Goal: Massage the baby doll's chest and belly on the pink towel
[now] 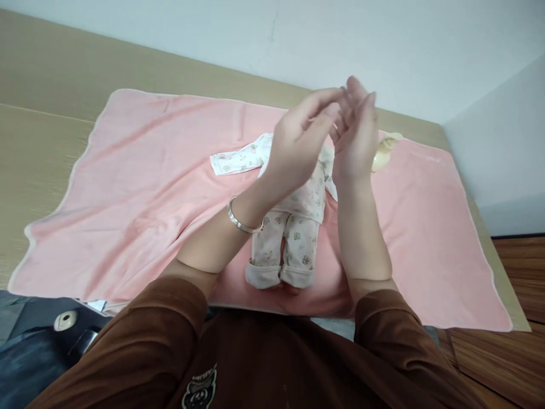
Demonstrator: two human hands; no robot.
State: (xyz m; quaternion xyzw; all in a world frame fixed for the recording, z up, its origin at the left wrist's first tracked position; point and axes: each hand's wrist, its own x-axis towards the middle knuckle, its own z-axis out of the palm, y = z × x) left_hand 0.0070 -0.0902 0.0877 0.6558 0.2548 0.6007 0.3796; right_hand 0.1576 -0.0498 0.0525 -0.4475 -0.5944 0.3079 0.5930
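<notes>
My left hand point(300, 139) and my right hand point(355, 133) are raised close together, palms turned toward each other. Their fingers are stretched out and slightly blurred, and those of the left overlap the right in view; whether they touch I cannot tell. Nothing shows in either hand. Below them, a small figure in a white patterned top point(304, 201) and matching trousers point(269, 238) with turned-up cuffs lies on a pink blanket point(140, 170). One sleeve point(238, 161) stretches out to the left. My hands hide the head area, so doll or baby cannot be told.
A pale yellow, shiny object point(383, 152) lies on the blanket just right of my right hand. Beneath the blanket is a wooden tabletop point(42, 136), backed by a white wall point(383, 45). Dark items and a round cream object point(66, 321) sit below the table's front left edge.
</notes>
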